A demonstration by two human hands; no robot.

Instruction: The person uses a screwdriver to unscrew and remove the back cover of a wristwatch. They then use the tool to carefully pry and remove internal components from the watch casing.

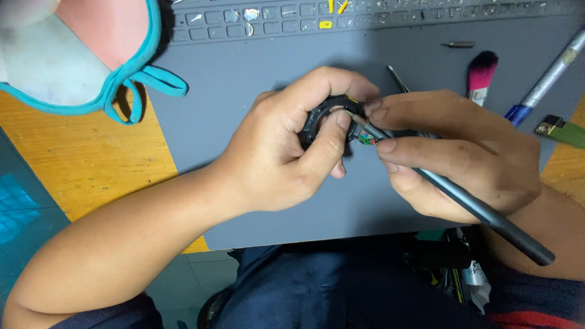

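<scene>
One pale cloth face mask with teal elastic edging (67, 55) is lying at the far left on the yellow wooden desk (79, 158), beside one smooth grey rubber work mat (244, 109). The left hand (286, 152) is gripping one small black ring-shaped plastic part (323, 116), its fingers (323, 82) curling over the rim and the thumb pressing inside the ring. The right hand (463, 152) is pinching one slim dark metal screwdriver (481, 210), tip touching the ring. One pink-bristled brush (481, 74) and one silver pen with a blue end (545, 79) are lying just beyond.
</scene>
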